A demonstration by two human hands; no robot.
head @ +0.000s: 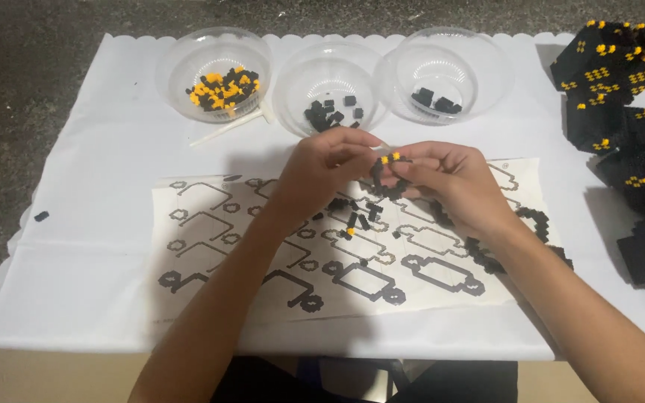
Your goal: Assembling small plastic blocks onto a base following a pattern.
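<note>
Small black brick assembly with two yellow studs (387,173) is held above the middle of the table, between both hands and over the printed instruction sheet of brick outlines (210,246).

Left to right: a lone black brick (41,216) lies on the white scalloped table cover (106,149). At the far edge stand three clear plastic bowls: the left bowl of mixed yellow and black bricks (222,88), with a white stick (225,129) lying just beside it; the middle bowl of black bricks (331,110); the right bowl of a few larger black bricks (436,100). Loose black pieces (356,216) lie on the sheet below the hands. Large finished black block sections with yellow dots (628,119) occupy the right edge.

Left hand (322,168) is closed, fingertips pinching at the assembly's top. Right hand (449,183) is closed, gripping the assembly from the side.

Judgement: the step in hand appears to be seating one small piece onto the assembly. The next move would call for steady alignment of studs and firm pressure without shifting the right-hand grip.
</note>
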